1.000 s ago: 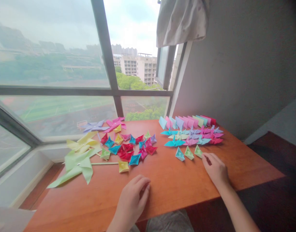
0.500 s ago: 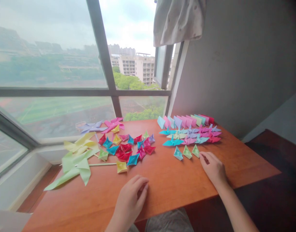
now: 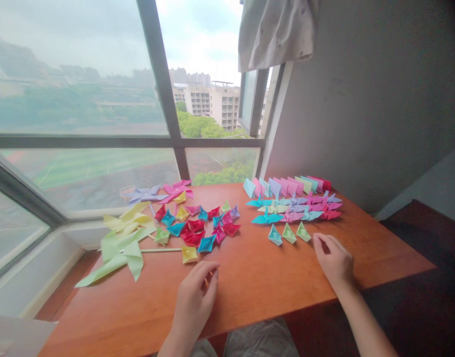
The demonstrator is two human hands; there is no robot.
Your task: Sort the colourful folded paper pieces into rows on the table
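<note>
The left hand (image 3: 196, 297) has moved forward, nearer the yellow boat (image 3: 189, 254); the right hand (image 3: 333, 260) sits slightly farther from the end green boat (image 3: 304, 231). Left thumb and fingers are slightly parted; right fingers curl loosely, tip contact unclear. Neither visibly holds anything. The row of three boats (image 3: 289, 234) therefore appears released. Bare tabletop (image 3: 257, 282) separates the hands; its front edge (image 3: 264, 318) runs on their near side.

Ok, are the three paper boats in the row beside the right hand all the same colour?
No, the leftmost boat is light blue, while the middle boat and rightmost boat are light green.
</note>
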